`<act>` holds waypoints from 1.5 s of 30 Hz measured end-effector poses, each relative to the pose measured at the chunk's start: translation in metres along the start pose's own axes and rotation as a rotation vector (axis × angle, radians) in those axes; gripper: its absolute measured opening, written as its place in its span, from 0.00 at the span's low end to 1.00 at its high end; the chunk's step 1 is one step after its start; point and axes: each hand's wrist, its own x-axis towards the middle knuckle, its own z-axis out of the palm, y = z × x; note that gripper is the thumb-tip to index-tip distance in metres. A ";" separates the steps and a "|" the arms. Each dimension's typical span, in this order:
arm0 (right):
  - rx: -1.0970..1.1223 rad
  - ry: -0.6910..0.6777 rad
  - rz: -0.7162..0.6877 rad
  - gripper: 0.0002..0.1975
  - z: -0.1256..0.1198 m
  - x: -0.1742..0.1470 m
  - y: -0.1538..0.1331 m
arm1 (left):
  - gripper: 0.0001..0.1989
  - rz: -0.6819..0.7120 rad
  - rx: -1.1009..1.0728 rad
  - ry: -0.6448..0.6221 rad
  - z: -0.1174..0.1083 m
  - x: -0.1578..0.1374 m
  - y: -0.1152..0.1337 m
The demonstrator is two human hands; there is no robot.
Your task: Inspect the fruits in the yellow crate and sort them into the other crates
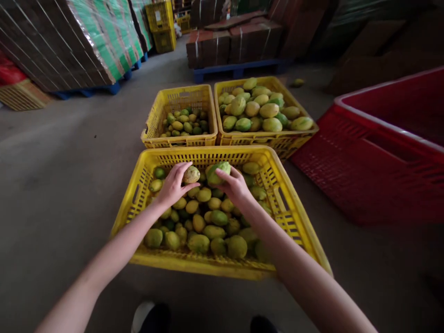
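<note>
Over the near yellow crate (303,231), my left hand (175,185) curls its fingers and thumb about a small, blotchy yellow-green lemon (192,175). My right hand (237,185) grips a larger green lemon (215,175), its thumb across the near side. The two fruits are a short gap apart, above the crate's far half. Beneath them lie many loose lemons (199,223) of mixed size, from yellow to dark green. My right forearm hides part of the fruit on that side.
Behind stand a yellow crate (152,127) with small lemons and another yellow crate (267,136) heaped with large ones. A big red crate (360,162) stands at right. One stray fruit (298,83) lies on the floor. Pallets of boxes (239,44) are farther back.
</note>
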 end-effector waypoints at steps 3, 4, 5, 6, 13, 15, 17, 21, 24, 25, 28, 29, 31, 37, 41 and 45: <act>-0.334 -0.005 -0.231 0.24 0.005 -0.009 0.007 | 0.31 0.030 -0.022 0.026 -0.006 -0.002 0.002; -0.462 -0.017 -0.309 0.24 0.005 -0.011 0.009 | 0.31 0.038 -0.028 0.045 -0.008 -0.002 0.002; -0.587 -0.032 -0.385 0.24 0.006 -0.014 0.009 | 0.31 0.041 -0.034 0.059 -0.010 -0.002 0.002; -0.700 -0.048 -0.455 0.24 0.006 -0.016 0.009 | 0.32 0.043 -0.039 0.062 -0.012 -0.002 0.001; -0.989 -0.102 -0.779 0.21 0.007 -0.025 0.010 | 0.34 0.093 -0.083 0.035 -0.014 -0.001 -0.001; -1.013 -0.116 -0.801 0.21 0.007 -0.026 0.011 | 0.34 0.100 -0.116 0.054 -0.012 0.000 0.001; -1.027 -0.114 -0.798 0.22 0.007 -0.027 0.012 | 0.33 0.093 -0.144 0.056 -0.010 0.000 0.004; -1.013 -0.093 -0.798 0.21 0.007 -0.027 0.013 | 0.30 0.050 -0.197 0.073 -0.007 -0.001 0.010; -0.987 -0.096 -0.790 0.20 0.007 -0.027 0.011 | 0.28 0.028 -0.249 0.092 -0.007 0.000 0.013; -0.976 -0.097 -0.778 0.20 0.008 -0.027 0.011 | 0.27 0.014 -0.264 0.091 -0.007 0.000 0.014; -0.915 -0.092 -0.706 0.20 0.010 -0.029 0.007 | 0.23 -0.088 -0.354 0.064 -0.007 0.001 0.016; -0.870 -0.086 -0.663 0.21 0.012 -0.030 0.006 | 0.23 -0.152 -0.412 0.053 -0.006 0.001 0.017; -0.717 -0.079 -0.524 0.24 0.015 -0.029 0.003 | 0.23 -0.353 -0.582 0.041 -0.004 0.003 0.019; -0.094 -0.033 0.275 0.15 0.015 -0.014 0.008 | 0.21 -1.394 -1.416 -0.017 0.007 0.008 0.015; 0.014 0.020 0.576 0.14 0.012 -0.009 0.018 | 0.22 -1.714 -1.669 -0.029 0.003 0.010 0.012; 0.047 0.118 0.614 0.14 0.016 -0.013 0.017 | 0.24 -1.743 -1.656 -0.127 0.003 0.012 0.014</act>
